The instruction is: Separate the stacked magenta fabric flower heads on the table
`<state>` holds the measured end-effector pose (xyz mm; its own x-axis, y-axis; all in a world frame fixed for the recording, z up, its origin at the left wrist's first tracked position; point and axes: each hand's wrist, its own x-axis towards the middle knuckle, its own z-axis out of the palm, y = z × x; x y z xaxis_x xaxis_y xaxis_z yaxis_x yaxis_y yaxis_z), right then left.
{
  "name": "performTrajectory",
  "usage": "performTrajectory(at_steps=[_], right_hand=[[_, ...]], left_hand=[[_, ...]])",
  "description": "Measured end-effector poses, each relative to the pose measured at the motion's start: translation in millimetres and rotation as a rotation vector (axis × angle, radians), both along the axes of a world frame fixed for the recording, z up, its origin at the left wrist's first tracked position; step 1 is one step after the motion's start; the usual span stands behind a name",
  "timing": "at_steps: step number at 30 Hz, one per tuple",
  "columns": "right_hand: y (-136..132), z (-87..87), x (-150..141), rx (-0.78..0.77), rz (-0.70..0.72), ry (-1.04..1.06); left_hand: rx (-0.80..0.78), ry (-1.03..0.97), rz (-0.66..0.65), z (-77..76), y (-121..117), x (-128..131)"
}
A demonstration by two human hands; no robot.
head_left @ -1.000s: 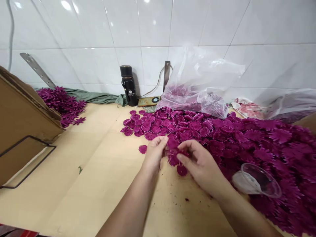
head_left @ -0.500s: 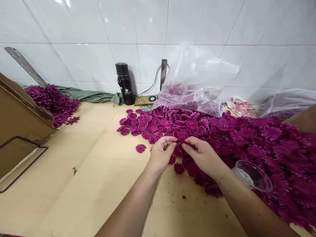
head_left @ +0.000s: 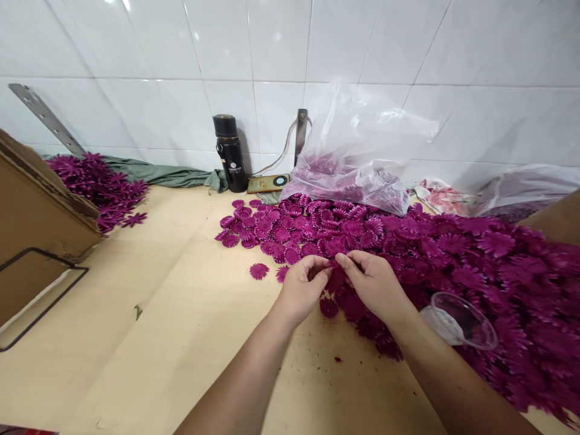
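Purple flower piece sits between the two hands, above the near edge of a heap of like pieces, mostly hidden by the fingers. The left hand has thumb and forefinger brought together on its left side. The right hand pinches it from the other side, thumb uppermost, so the fingertips of both nearly meet. How many layers they grip cannot be told.

Around and beyond the hands, the heap spreads over the bench, thickest at the right and thinning to flat, scalloped discs at the left. One loose disc lies just apart from it, left of the left hand. Beside the right forearm, a clear plastic cup rests tilted on the heap, with something white in its lower end. A clear bag of purple pieces slumps behind the heap. To its left, a phone lies next to an upright black bottle. At far left, a pile of star-shaped pieces adjoins a cardboard box.
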<state>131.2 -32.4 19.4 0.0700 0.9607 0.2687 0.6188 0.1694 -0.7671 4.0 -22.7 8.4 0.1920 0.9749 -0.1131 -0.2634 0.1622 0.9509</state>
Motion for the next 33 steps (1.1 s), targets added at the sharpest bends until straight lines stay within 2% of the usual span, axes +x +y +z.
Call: performTrajectory(at_steps=[5, 10, 14, 17, 21, 24, 29, 31, 33], right_hand=[[3, 0.9, 3, -0.01, -0.01, 0.032], [5, -0.2, 6, 0.008, -0.033, 0.07], [4, -3.2, 1, -0.034, -0.028, 0.079], [4, -5.0, -2, -0.052, -0.053, 0.141], [4, -7.5, -4, -0.071, -0.013, 0.254], [1, -9.3, -10, -0.039, 0.045, 0.275], [-16, -7.8, -26, 0.04, 0.127, 0.172], [-29, -4.0, -35, 0.084, 0.271, 0.109], [-43, 1.6, -40, 0.163, 0.463, 0.005]], left_hand=[[-0.016, 0.028, 0.083, -8.8, 6, -2], [0.111, 0.083, 0.155, -14.9, 9, -9], [0.217, 0.123, 0.033, -11.3, 6, -7], [0.182, 0.094, -0.077, -8.1, 5, -4], [0.111, 0.031, -0.1, -8.1, 4, -4], [0.027, -0.082, -0.029, -9.7, 1, -3], [-0.136, -0.265, 0.131, -9.4, 6, -7], [-0.175, -0.313, 0.287, -8.6, 18, -19], [-0.185, -0.358, 0.51, -7.6, 30, -34]])
